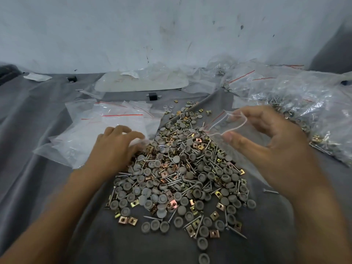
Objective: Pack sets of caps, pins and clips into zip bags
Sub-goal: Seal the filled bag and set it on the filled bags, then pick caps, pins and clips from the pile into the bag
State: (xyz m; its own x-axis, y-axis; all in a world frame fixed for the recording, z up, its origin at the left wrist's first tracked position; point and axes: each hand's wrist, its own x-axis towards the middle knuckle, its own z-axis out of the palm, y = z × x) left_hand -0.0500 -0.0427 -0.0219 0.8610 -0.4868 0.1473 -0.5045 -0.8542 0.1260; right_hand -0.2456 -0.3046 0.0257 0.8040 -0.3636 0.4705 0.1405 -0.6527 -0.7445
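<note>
Currently mid-cycle: filling one bag.

- Right hand [270,145]: raised over the far-right edge of the pile [181,183], thumb and fingers pinching a small clear zip bag [226,124]. The mouth looks pulled open and faces the left hand. The bag looks empty, though motion blur and glare make that uncertain.
- Left hand [116,149]: down at the pile's far-left edge, fingers curled into the parts. It's blurred, so I can't tell whether it has anything gripped.
- Parts: grey caps [154,224], steel pins [236,232] and brass-coloured clips [123,219], all mixed in one heap between and in front of the two hands, on the grey cloth [47,187].
- Empty bags [114,124] are stacked just beyond the left hand. Filled bags [308,103] are heaped beyond and outboard of the right hand.

My read is that the set is not yet loaded. The next move needs the left hand to pick the right count of each part out of a tangled mix, carry it across to the bag mouth and drop it in while the right hand keeps the mouth spread. The pins are likely to snag the film, so they should go in lengthwise. After that, seal the zip and put the bag on the right-hand heap.
</note>
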